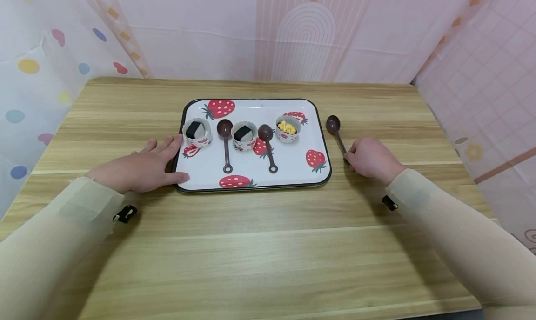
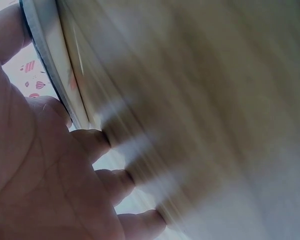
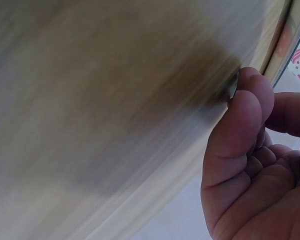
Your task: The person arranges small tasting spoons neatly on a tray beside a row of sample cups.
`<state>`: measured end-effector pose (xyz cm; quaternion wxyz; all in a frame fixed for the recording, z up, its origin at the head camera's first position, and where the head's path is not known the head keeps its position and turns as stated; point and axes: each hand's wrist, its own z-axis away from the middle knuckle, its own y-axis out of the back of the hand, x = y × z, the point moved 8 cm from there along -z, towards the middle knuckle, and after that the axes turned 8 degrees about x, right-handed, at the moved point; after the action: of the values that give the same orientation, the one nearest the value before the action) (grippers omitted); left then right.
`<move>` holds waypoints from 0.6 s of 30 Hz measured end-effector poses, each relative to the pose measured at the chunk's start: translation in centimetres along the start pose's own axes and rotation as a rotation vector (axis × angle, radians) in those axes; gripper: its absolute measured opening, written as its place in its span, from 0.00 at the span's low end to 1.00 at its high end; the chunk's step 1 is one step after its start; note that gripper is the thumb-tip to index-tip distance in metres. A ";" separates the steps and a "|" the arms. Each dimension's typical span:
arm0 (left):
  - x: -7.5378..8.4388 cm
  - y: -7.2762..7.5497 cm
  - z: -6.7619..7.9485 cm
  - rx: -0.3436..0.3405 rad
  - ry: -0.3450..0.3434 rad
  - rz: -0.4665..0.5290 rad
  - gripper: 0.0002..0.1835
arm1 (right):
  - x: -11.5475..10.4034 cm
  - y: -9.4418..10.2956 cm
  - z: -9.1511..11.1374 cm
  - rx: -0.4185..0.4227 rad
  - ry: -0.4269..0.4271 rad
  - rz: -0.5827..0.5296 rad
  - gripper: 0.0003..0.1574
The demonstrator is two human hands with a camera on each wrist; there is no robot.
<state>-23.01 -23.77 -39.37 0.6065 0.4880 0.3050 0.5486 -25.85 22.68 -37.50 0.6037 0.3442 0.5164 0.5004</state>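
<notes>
A white tray (image 1: 289, 173) with a dark rim and strawberry prints lies on the table. My left hand (image 1: 144, 166) rests at its left edge with fingers spread, the thumb over the front left corner. To the right of the tray, my right hand (image 1: 372, 159) pinches the handle end of a brown spoon (image 1: 333, 124); its bowl points away from me. On the tray two more brown spoons (image 1: 226, 148) (image 1: 268, 148) lie between three paper cups. The left cup (image 1: 201, 141) and middle cup (image 1: 244, 144) hold black-and-white pieces; the right cup (image 1: 287, 136) holds yellow bits.
The wooden table (image 1: 259, 250) reaches to patterned curtains (image 1: 201, 36) at the back and sides. Its front right corner shows beside my right sleeve (image 1: 456, 236).
</notes>
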 end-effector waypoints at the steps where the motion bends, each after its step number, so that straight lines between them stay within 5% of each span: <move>1: 0.0 0.0 0.0 -0.001 0.001 0.000 0.64 | 0.0 0.0 0.0 0.000 0.002 0.001 0.20; 18: 0.1 0.0 0.2 0.004 0.003 0.008 0.63 | -0.3 -0.2 -0.1 -0.009 0.001 -0.009 0.22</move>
<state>-22.85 -23.73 -39.28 0.6029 0.4897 0.3047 0.5512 -25.90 22.37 -37.64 0.6071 0.3388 0.5159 0.5004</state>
